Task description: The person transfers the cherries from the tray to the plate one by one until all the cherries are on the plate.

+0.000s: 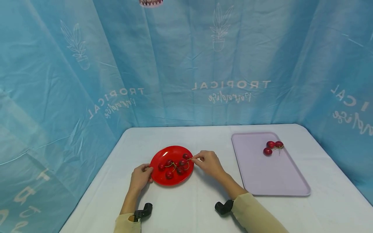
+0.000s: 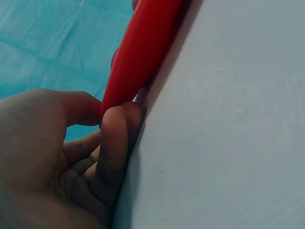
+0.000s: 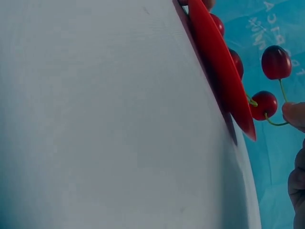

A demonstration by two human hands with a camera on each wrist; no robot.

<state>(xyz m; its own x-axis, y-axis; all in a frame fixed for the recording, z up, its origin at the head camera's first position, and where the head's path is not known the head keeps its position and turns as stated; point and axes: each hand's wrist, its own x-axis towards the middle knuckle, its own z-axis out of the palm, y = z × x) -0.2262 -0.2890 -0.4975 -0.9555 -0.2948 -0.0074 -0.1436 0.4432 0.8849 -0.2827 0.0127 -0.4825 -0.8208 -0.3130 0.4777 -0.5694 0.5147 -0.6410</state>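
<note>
A pale desk (image 1: 180, 207) carries everything, backed by a blue printed curtain (image 1: 180, 64). Well to the right of the working grip lies a lilac tray (image 1: 274, 181) with three cherries (image 1: 273, 147) near its far end. Directly under that grip sits a red plate (image 1: 163, 181), shallow and stiff, likely to slide on the cloth unless braced. The left hand (image 1: 140, 177) is at the plate's near-left rim: the left wrist view shows thumb and fingers (image 2: 112, 143) curled about the edge (image 2: 143, 47), grasping it. The right hand (image 1: 208, 163) is at the opposite rim, thumb and forefinger pinching a thin green stem (image 3: 274, 123). That stem runs to a cherry (image 3: 265, 104) at the plate's right edge, with more of the fruit heaped to the left of the pinch. I judge the cherries light, smooth-skinned and easily bruised, so the stem is the sounder place to hold, though it may tear off if tugged.
</note>
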